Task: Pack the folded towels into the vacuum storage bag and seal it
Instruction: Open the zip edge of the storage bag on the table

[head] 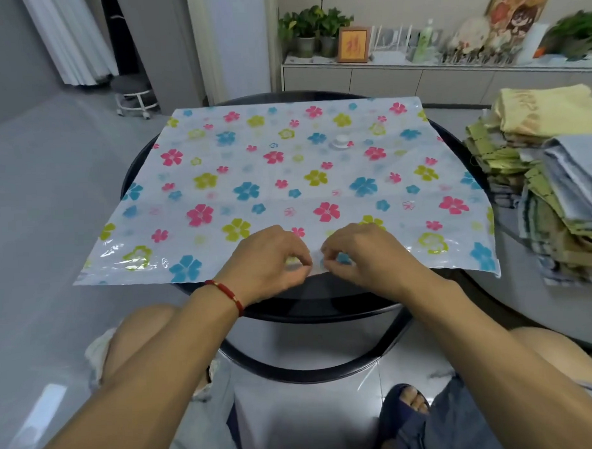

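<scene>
The left hand and the right hand are meeting at the near edge of the vacuum storage bag, fingertips almost touching each other. Both are curling closed, thumb against fingers, and pinching the plastic at the middle of that edge; whether they are holding one layer or both cannot be told. A red bracelet is sitting on the left wrist.

The bag is lying flat and empty, spread across a round black worktop, with its near corners hanging past the rim on both sides. It is translucent white and printed with pink, blue and yellow-green flowers. Its white round valve is standing up on the far half, right of centre. A crease is running across the bag between the valve and the hands.

The folded towels are resting in a tall, loose stack to the right of the bag, near its right edge, on a pale surface beside the black worktop. Yellow ones are lying on top at the back, grey-blue ones in front, green and patterned ones below. None is inside the bag.

Below the worktop the person's knees are showing, along with a foot in a dark sandal on the glossy floor. At the back a low cabinet is carrying potted plants and a framed picture, and a wheeled stool is standing at the left.
</scene>
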A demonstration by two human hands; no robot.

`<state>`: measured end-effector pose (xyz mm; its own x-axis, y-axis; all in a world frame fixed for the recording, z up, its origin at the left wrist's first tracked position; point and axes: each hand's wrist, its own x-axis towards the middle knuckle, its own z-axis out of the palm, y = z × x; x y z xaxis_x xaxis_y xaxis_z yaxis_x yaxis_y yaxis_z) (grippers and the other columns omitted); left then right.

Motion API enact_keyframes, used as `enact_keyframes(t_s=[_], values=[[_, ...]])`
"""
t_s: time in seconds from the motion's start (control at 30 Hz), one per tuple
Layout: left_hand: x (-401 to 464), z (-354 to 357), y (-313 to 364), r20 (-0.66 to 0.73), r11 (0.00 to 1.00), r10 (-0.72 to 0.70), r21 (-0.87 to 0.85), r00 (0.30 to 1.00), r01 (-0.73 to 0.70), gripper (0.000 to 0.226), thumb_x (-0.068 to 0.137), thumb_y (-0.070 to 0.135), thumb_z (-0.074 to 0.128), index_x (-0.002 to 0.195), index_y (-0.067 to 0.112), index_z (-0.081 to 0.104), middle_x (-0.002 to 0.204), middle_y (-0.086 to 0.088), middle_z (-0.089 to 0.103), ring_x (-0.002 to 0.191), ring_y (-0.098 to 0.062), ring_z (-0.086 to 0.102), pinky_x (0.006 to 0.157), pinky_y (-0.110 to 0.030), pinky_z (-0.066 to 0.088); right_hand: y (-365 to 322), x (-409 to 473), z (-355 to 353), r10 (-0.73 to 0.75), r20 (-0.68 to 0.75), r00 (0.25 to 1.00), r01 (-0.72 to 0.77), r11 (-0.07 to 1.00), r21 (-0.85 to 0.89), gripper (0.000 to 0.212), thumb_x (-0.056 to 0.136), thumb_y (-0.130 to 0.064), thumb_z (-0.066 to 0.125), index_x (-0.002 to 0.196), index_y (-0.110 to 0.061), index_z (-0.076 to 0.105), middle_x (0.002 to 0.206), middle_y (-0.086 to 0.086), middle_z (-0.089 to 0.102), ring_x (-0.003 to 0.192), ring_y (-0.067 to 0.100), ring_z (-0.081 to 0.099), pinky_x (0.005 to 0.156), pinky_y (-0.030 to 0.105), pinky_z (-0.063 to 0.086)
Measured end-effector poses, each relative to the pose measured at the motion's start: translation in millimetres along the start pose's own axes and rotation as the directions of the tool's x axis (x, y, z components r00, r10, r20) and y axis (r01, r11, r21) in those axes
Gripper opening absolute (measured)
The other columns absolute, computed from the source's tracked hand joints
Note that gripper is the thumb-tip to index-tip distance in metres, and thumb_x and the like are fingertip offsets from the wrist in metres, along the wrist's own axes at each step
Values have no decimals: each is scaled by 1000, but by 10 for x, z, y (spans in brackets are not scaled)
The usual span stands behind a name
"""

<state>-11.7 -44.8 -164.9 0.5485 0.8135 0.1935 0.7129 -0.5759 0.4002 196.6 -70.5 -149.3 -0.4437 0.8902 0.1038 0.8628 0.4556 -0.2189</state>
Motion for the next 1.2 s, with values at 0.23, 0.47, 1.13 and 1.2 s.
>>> enact_keyframes(t_s=[0.23,0.47,1.13,1.2], values=[[13,-15,69,-148,998,-60,-4,987,60,11,86,31,68,80,26,76,82,9,74,72,-12,62,73,-37,53,-307,-293,113,496,239,835,-461,393,796,38,100,-40,64,85,-7,73,68,5,78,44,16,64,37,24,45],[26,-40,113,-237,979,-124,-186,963,81,11,87,31,71,84,23,78,81,10,73,68,-8,62,70,-32,53,-469,-6,389,584,189,789,-254,30,967,27,105,-20,59,92,0,70,78,9,76,61,30,63,43,28,49],[135,-38,53,-277,996,87,30,957,-82,48,74,-19,44,95,24,43,99,0,50,72,-26,51,62,-38,50,-420,-31,366,603,211,770,-433,250,866,29,83,-14,54,64,-2,73,53,8,68,46,27,65,39,24,45],[95,-48,7,-188,987,150,88,971,-136,46,71,-21,45,91,19,58,117,-5,54,77,-30,55,60,-36,47,-406,-85,340,583,106,805,-423,441,792,31,88,-21,57,63,-7,71,51,4,66,46,25,64,40,25,44]])
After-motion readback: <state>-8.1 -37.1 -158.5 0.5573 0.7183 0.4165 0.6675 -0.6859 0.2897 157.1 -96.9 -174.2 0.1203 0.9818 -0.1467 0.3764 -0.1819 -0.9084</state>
